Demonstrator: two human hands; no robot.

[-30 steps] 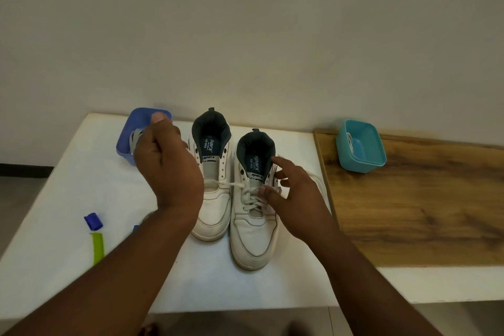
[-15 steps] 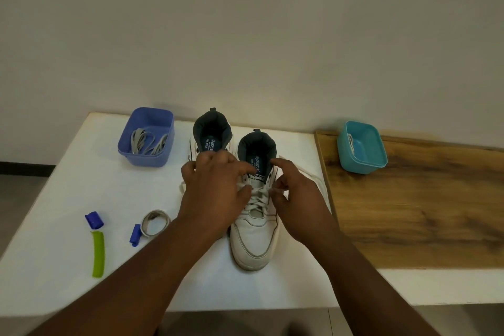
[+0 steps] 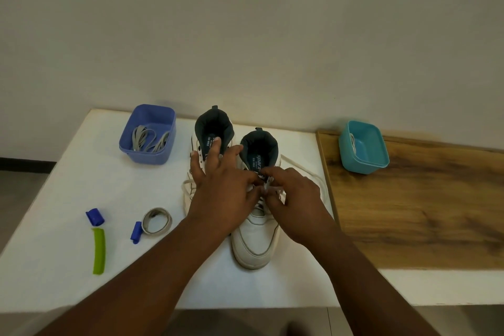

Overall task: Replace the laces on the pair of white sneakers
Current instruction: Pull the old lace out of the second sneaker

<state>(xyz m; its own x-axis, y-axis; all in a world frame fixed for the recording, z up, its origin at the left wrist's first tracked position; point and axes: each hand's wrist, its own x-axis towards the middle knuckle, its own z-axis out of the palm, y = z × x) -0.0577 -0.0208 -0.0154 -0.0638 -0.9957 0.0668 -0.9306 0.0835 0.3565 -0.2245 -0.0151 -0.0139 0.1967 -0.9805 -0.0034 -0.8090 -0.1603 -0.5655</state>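
White leather sneakers (image 3: 255,237) stood side by side, right of blue plastic tub (image 3: 148,135). White lace (image 3: 268,182) pinched by left hand (image 3: 223,191) and right hand (image 3: 296,202). Lace best drawn out eyelet by eyelet, shoe steadied.

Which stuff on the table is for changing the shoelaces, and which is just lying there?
For the job:
white sneakers
white lace, pinched by both hands (left, right)
grey laces in the blue tub

Lying about:
green strip
blue clips
grey coil
teal tub
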